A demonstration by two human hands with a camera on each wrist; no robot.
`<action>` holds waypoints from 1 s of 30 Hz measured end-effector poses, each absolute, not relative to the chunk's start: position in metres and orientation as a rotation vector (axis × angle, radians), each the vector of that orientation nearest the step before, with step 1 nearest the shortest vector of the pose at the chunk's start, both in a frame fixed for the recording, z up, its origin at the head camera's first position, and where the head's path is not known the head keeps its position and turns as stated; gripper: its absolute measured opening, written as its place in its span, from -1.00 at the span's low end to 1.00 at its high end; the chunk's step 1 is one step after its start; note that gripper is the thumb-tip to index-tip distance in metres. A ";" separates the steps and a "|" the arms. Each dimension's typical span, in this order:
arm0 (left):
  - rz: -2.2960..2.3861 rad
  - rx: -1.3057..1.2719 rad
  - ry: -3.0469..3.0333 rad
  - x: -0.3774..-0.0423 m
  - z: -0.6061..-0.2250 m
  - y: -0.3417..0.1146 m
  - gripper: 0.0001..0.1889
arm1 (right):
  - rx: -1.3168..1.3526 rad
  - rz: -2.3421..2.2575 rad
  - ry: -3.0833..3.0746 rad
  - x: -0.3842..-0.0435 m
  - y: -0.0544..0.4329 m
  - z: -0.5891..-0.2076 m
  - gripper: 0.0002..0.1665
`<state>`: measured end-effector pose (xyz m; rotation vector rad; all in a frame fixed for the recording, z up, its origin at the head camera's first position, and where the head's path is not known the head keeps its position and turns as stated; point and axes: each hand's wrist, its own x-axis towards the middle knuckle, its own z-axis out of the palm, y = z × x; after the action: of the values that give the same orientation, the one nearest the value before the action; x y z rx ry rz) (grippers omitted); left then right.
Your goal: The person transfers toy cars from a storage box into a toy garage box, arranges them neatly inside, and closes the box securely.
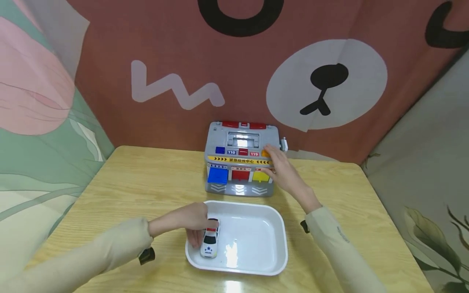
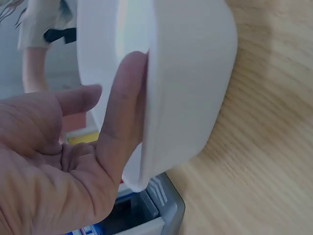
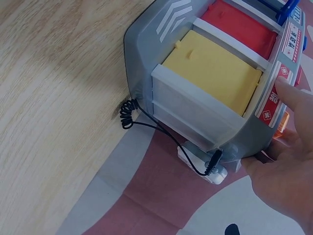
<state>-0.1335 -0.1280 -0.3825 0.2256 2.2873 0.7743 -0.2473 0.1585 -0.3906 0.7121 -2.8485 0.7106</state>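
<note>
A white toy police car (image 1: 209, 240) with a red light bar sits at the left end of a white tray (image 1: 285, 244). Over it, my left hand (image 1: 194, 217) pinches the car, one finger across its roof and others down its left side. The left wrist view shows those fingers inside the tray wall (image 2: 188, 88); the car is hidden there. Behind the tray stands a grey toy garage (image 1: 239, 189). My right hand (image 1: 283, 169) grips its right top edge, thumb on the front label and fingers by the orange button (image 3: 282, 125).
The garage's blue door (image 1: 218, 176) is swung out; its red door (image 3: 239, 27) and yellow door (image 3: 212, 71) are closed. A coiled black cord (image 3: 128, 113) runs to a white piece (image 3: 203, 164) on the garage's side. A printed curtain (image 1: 176, 118) hangs behind the wooden table (image 1: 146, 175).
</note>
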 end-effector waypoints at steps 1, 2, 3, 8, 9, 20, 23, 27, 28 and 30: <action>0.742 0.235 2.298 -0.132 -0.384 -0.125 -0.56 | 0.708 0.708 -2.850 -0.247 0.159 -0.391 -0.11; 0.713 0.240 2.308 -0.131 -0.386 -0.123 -0.58 | 0.704 0.705 -2.853 -0.246 0.159 -0.392 -0.11; 0.680 0.247 2.319 -0.130 -0.387 -0.121 -0.59 | 0.700 0.704 -2.855 -0.245 0.160 -0.392 -0.11; 0.575 0.284 2.381 -0.126 -0.393 -0.111 -0.64 | 0.710 0.720 -2.849 -0.244 0.160 -0.392 -0.12; 0.562 0.294 2.388 -0.125 -0.395 -0.110 -0.64 | 0.712 0.720 -2.846 -0.245 0.160 -0.392 -0.12; 0.620 0.296 2.386 -0.125 -0.404 -0.100 -0.61 | 0.714 0.722 -2.838 -0.247 0.161 -0.392 -0.14; 0.695 0.272 2.325 -0.124 -0.406 -0.101 -0.60 | 0.715 0.716 -2.836 -0.248 0.162 -0.392 -0.13; 0.839 0.277 2.238 -0.122 -0.412 -0.103 -0.61 | 0.722 0.717 -2.829 -0.248 0.161 -0.392 -0.14; 0.874 0.276 2.221 -0.122 -0.414 -0.104 -0.62 | 0.721 0.718 -2.828 -0.247 0.161 -0.393 -0.14; 0.930 0.266 2.203 -0.121 -0.419 -0.104 -0.63 | 0.721 0.719 -2.826 -0.247 0.160 -0.393 -0.14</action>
<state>-0.1206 -0.1041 -0.4189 0.2659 2.2026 0.9305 -0.2467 0.1597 -0.3934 0.7208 -2.8263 0.7194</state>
